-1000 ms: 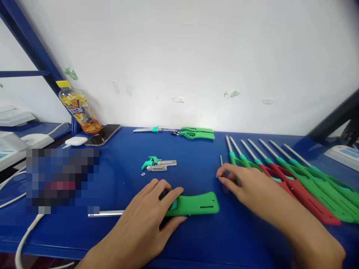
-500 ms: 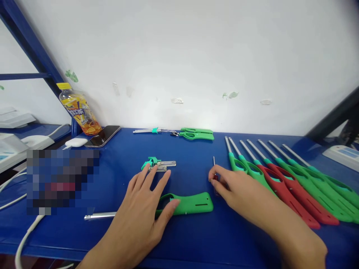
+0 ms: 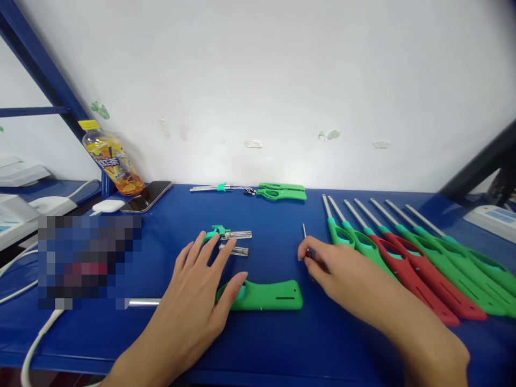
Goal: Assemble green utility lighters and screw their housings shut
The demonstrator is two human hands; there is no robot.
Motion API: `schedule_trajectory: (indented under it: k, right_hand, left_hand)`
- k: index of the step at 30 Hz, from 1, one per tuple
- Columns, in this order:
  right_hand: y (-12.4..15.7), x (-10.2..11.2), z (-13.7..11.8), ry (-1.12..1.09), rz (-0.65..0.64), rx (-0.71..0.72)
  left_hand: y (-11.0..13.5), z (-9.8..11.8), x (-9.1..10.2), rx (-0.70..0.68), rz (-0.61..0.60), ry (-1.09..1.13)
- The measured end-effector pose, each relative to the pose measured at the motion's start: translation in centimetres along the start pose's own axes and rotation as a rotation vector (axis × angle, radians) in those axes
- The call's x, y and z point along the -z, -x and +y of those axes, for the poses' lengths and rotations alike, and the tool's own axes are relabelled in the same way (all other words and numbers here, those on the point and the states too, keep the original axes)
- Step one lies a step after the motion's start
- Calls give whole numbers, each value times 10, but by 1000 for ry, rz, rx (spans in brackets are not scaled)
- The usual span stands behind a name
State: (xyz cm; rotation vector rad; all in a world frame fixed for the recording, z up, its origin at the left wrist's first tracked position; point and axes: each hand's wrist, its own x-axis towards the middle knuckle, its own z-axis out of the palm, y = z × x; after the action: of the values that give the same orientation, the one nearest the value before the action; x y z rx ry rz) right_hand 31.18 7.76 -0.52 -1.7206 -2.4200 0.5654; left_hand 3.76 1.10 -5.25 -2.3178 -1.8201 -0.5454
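My left hand [image 3: 201,293] is open, fingers spread, reaching across a green long-necked lighter [image 3: 270,295]. Its palm hides the lighter's middle, while the metal tube [image 3: 143,302] sticks out on the left. Just beyond my fingertips are teal trigger parts [image 3: 215,231] and two small clear fuel tanks [image 3: 241,235]; a finger appears to touch the nearer tank [image 3: 237,251]. In my right hand [image 3: 318,258], closed fingers grip a small screwdriver [image 3: 305,231]. Its thin shaft points toward the wall, and most of the red handle is hidden.
Several green and red lighters [image 3: 419,269] lie in a row on the right. Green casing halves [image 3: 282,192] and metal tubes [image 3: 209,188] lie by the wall. A drink bottle [image 3: 113,158], a phone [image 3: 147,196] and a white cable [image 3: 40,338] are at the left.
The nearer clear tank has come toward me, apart from the other one. My left hand has shifted slightly left and back, and the lighter under it has turned a little. The right hand barely moves.
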Motion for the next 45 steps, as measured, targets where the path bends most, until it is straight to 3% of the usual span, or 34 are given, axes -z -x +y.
schedule_trajectory:
  k: [20, 45]
  right_hand:
    - [0, 0, 0, 5, -8, -1]
    - [1, 1, -2, -9, -25, -42]
  left_hand:
    - [0, 2, 3, -68, -97, -12]
    - [0, 4, 3, -66, -83, -4]
